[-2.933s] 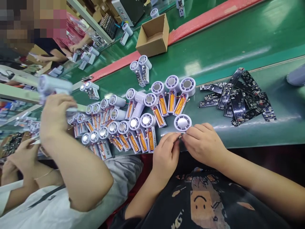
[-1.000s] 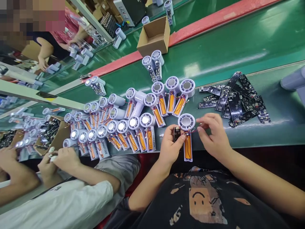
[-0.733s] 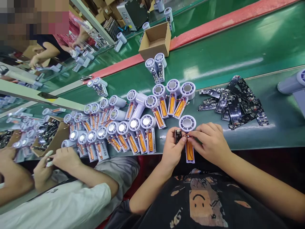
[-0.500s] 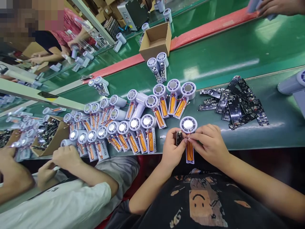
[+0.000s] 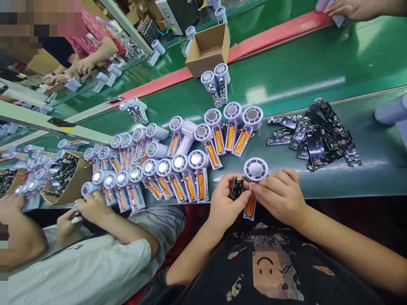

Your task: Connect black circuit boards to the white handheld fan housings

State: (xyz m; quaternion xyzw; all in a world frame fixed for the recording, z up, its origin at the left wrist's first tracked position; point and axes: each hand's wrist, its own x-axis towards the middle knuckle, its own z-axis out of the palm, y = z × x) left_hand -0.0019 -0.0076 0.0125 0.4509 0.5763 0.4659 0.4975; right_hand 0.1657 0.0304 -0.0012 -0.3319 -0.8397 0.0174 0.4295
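Note:
My left hand [image 5: 225, 201] is closed on a narrow black circuit board [image 5: 237, 188], its thumb and fingers gripping the edges. Right beside the board is a lilac handheld fan [image 5: 256, 169] with its round grille facing up. The fan's open handle shows an orange battery [image 5: 250, 206] and points toward me, past the bench edge. My right hand [image 5: 281, 197] is closed, its fingertips pinching a thin wire's connector at the handle's top, against the board's end. The connector itself is mostly hidden by the fingers.
Several open fans with orange batteries [image 5: 213, 154] stand in rows to the left. Loose circuit boards [image 5: 316, 135] lie piled at right. Beyond are a cardboard box [image 5: 208, 53], a red strip [image 5: 280, 31] and a co-worker's hand [image 5: 352, 9]. Another person's arms [image 5: 104, 212] are close at left.
My right hand has brought the wire from the fan's right side in to the board's end. The fan has shifted slightly right and its handle tilts. A co-worker's hand has appeared at upper right.

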